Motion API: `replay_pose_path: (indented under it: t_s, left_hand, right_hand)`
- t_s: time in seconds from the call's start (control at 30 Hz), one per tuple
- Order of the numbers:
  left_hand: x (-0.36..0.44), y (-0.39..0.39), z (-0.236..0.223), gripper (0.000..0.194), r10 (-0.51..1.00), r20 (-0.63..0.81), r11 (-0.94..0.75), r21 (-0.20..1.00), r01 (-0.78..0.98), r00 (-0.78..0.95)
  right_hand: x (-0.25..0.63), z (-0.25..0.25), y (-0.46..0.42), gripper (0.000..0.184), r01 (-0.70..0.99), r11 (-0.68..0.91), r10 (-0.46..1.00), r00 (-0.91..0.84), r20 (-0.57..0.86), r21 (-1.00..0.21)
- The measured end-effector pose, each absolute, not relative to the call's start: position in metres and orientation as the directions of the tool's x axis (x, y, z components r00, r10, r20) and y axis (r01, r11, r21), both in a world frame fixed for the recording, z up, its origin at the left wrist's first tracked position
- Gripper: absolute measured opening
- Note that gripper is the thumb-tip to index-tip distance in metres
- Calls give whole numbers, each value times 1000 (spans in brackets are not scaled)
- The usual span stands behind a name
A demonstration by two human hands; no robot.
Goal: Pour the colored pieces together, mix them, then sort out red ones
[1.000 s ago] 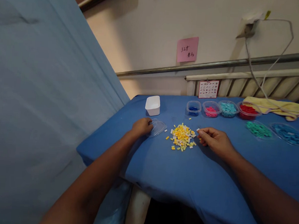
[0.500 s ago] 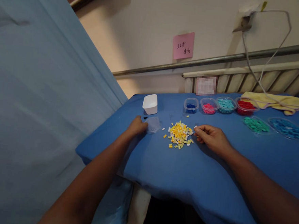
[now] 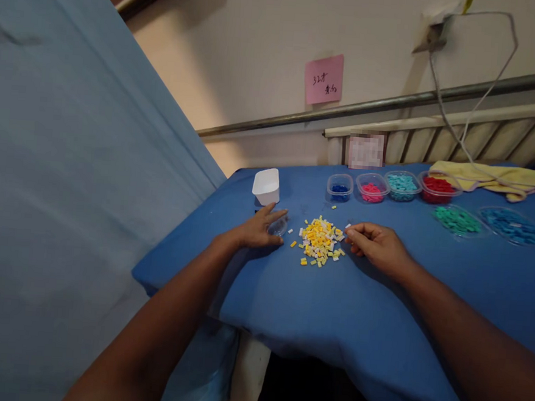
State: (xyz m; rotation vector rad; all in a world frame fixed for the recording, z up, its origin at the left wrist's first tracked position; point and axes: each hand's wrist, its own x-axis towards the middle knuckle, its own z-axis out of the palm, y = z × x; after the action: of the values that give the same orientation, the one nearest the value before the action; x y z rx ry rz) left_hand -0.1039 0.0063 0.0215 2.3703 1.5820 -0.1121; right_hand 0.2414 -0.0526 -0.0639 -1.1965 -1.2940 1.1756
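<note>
A pile of small yellow and white bricks (image 3: 320, 241) lies on the blue table cover (image 3: 333, 315). My left hand (image 3: 260, 229) rests just left of the pile, fingers spread over a clear plastic container (image 3: 278, 227) and covering most of it. My right hand (image 3: 374, 244) sits at the pile's right edge, fingers curled, pinching a small white brick (image 3: 348, 226) between thumb and forefinger.
A white tub (image 3: 267, 186) stands behind my left hand. Clear tubs of dark blue (image 3: 340, 188), pink (image 3: 371, 187), teal (image 3: 401, 185) and red (image 3: 439, 187) bricks line the back. Green (image 3: 457, 220) and blue (image 3: 513, 226) bricks lie in lids at right. A yellow cloth (image 3: 493, 177) lies behind.
My left hand has slid right over the clear container and spread its fingers on it, drawing it nearer the pile. My right hand has barely moved, still pinching the white brick.
</note>
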Motion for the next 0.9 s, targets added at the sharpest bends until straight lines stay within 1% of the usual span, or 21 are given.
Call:
replay_pose_path:
  t_s: [0.07,0.17,0.27,0.37,0.57,0.67,0.8,0.83,0.9]
  left_hand:
    - [-103,17,24,106,854,-347,-331,214,919,388]
    - [-103,32,25,103,839,-423,-298,169,939,343]
    - [-105,42,24,101,842,-413,-331,110,937,346]
    - [-107,46,20,104,866,-373,-330,76,941,334]
    - [-104,46,17,113,911,-307,-272,56,961,276]
    - [-98,49,19,109,922,-280,-260,59,964,266]
    - [-88,55,22,93,923,-300,-233,58,971,240]
    - [-86,56,23,92,923,-306,-228,61,972,235]
    - [-81,55,26,96,921,-316,-222,59,973,229]
  right_hand:
    - [242,-64,-53,58,52,45,998,-37,43,-998]
    - [242,-64,-53,57,51,48,998,-42,46,-998]
    - [242,-64,-53,59,51,46,998,-47,43,-998]
    - [242,-63,-53,60,52,43,998,-41,41,-998]
    - [243,-62,-53,58,67,57,997,-50,54,-996]
    - [243,-61,-53,59,69,51,997,-57,47,-996]
    - [243,-61,-53,60,70,44,997,-59,40,-997]
    - [243,-61,-53,59,67,45,997,-61,41,-997]
    - [243,-61,-53,58,66,50,997,-64,45,-997]
